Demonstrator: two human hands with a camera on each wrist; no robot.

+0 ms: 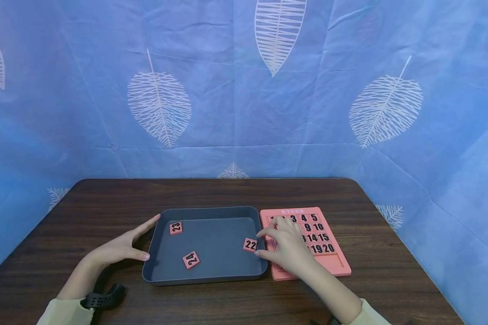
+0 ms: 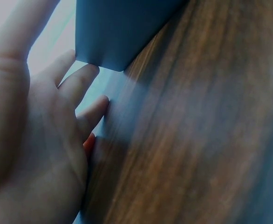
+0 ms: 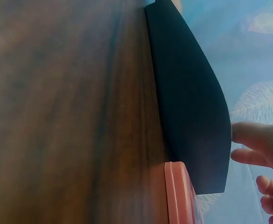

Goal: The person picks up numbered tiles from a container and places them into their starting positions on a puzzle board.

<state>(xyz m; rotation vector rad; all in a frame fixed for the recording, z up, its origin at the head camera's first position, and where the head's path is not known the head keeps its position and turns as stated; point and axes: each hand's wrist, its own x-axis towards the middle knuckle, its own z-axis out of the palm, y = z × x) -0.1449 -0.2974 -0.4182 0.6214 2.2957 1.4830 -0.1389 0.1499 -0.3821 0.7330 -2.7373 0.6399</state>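
Note:
A dark grey tray lies on the table with three pink number tiles in it. Tile 22 is by the right wall, tile 23 at the far left, and tile 24 nearer the front. My left hand spreads its thumb and index finger along the tray's left side, fingertips at the rim. My right hand reaches over the pink number board, its thumb and index finger apart at the tray's right rim, close to tile 22. No tile shows between them. Some board numbers are hidden beneath this hand.
The dark wood table extends around the tray and board. The board touches or nearly touches the tray's right side. A blue curtain with white leaf prints hangs behind. A black wristband is on the left wrist.

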